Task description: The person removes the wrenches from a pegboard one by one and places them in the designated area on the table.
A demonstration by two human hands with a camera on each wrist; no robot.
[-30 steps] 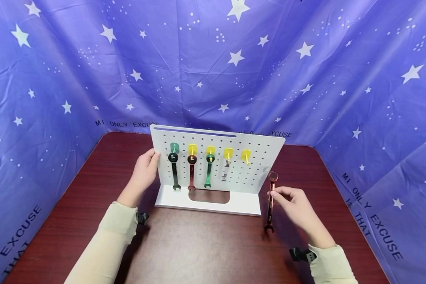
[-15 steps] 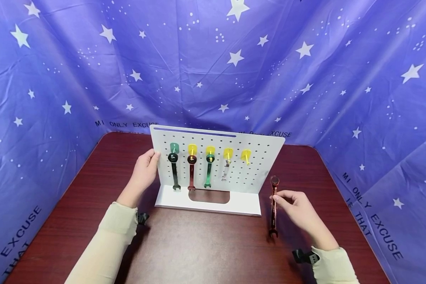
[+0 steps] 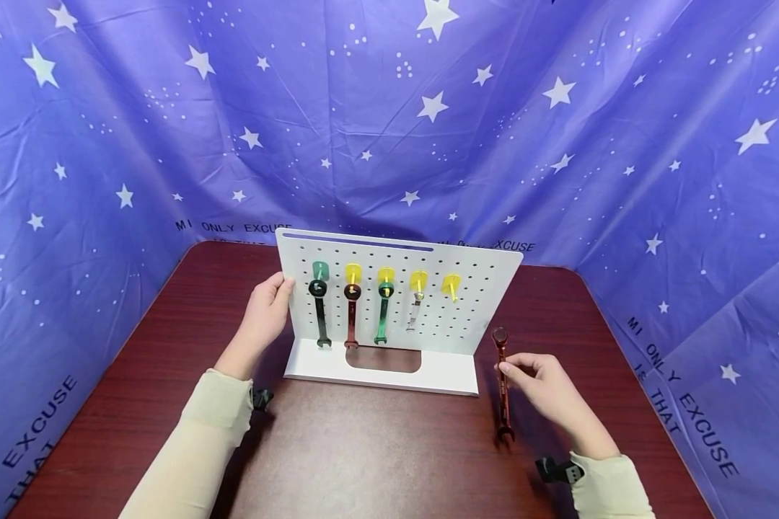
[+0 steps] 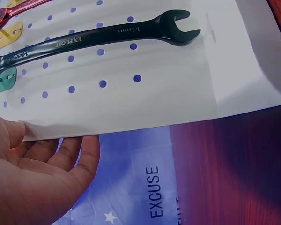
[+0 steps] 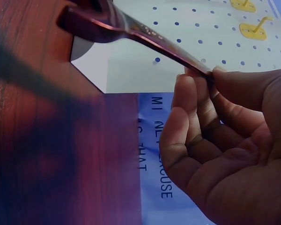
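My left hand point(image 3: 264, 317) grips the left edge of a white pegboard stand point(image 3: 454, 328), thumb in front and fingers behind. Between thumb and fingers, my right hand point(image 3: 545, 386) pinches a red combination wrench point(image 3: 503, 389), held upright beside the stand's right end, ring end up. Four yellow hooks and a green one line the board; the rightmost yellow hook point(image 3: 451, 285) carries nothing. From the others hang a black wrench point(image 3: 321, 317), a dark red wrench point(image 3: 352, 321), a green wrench point(image 3: 381, 317) and a small silver wrench point(image 3: 415, 311). In the left wrist view the black wrench point(image 4: 103, 35) reads 14mm.
The stand's base has a rectangular cutout point(image 3: 383, 358) and rests on a dark red wood-grain table point(image 3: 376, 454). A blue curtain point(image 3: 363, 108) with white stars surrounds the table's back and sides. Each wrist wears a black camera.
My right hand has moved slightly down and toward me, carrying the red wrench a little away from the board. The left hand and the hanging wrenches have stayed put.
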